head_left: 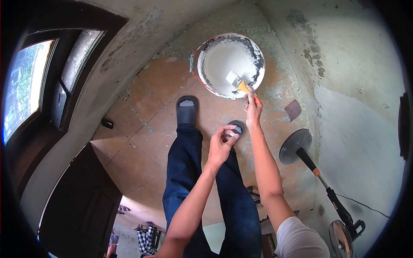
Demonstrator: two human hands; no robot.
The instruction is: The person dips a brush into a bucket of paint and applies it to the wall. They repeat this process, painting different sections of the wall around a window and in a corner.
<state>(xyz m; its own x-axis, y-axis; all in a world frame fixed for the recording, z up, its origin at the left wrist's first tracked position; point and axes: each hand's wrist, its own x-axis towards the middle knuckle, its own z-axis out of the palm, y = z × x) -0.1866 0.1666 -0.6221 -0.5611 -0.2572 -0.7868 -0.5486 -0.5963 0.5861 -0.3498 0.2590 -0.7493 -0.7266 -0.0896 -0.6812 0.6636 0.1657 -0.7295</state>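
My right hand is closed around the handle of a paintbrush with a yellow ferrule end and an orange grip. The brush's white-coated bristles hang inside the near right side of a round bucket. White paint fills the bucket, and dried white and dark smears ring its inner wall. Lower and to the left, my left hand hovers over my right sandal, its fingers curled in toward the thumb with nothing showing between them.
The bucket stands on worn tiles near a corner of peeling walls. A standing fan with a round base is at right, trailing a cord. A brown scrap lies nearby. At left are a window and dark door; a person's hand shows beyond.
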